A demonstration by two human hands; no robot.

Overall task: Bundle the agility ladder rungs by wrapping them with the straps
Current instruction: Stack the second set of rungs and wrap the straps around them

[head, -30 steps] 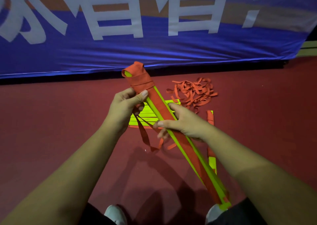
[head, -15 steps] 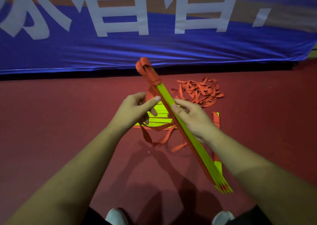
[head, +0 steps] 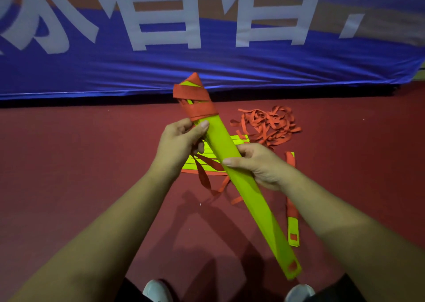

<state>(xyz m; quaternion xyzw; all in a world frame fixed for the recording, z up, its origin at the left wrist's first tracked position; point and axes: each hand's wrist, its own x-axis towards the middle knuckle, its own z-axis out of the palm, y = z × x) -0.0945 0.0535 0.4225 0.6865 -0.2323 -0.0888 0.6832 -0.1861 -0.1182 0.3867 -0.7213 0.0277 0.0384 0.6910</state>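
Gripped aslant in both hands above the red floor (head: 69, 168): a yellow-green bundle of rungs (head: 251, 200), far end up toward the banner, near end down by the shoes (head: 154, 290). Left hand (head: 179, 144) closed round it near the far end, thumb pressed flat on the face, the other fingers (head: 181, 126) curled behind. Just beyond those fingers, several turns of red strap (head: 197, 109) wound round the bundle's tip (crossing turns, yellow showing between). Below the left fingers, a loose tail of strap (head: 203, 175) hanging to the floor; cannot tell whether pinched by that hand. Right hand (head: 259, 166) clasped round the bundle's middle, thumb across the front, fingers wrapped underneath. On the floor under both hands, more flat rungs (head: 195, 166). Beyond the right fingers, a tangled heap of straps (head: 269, 126). Beside the right wrist, one single rung (head: 292, 232) lying lengthwise. Behind all this, a blue banner (head: 207, 69) with large white characters (tops cut off, not safely readable).
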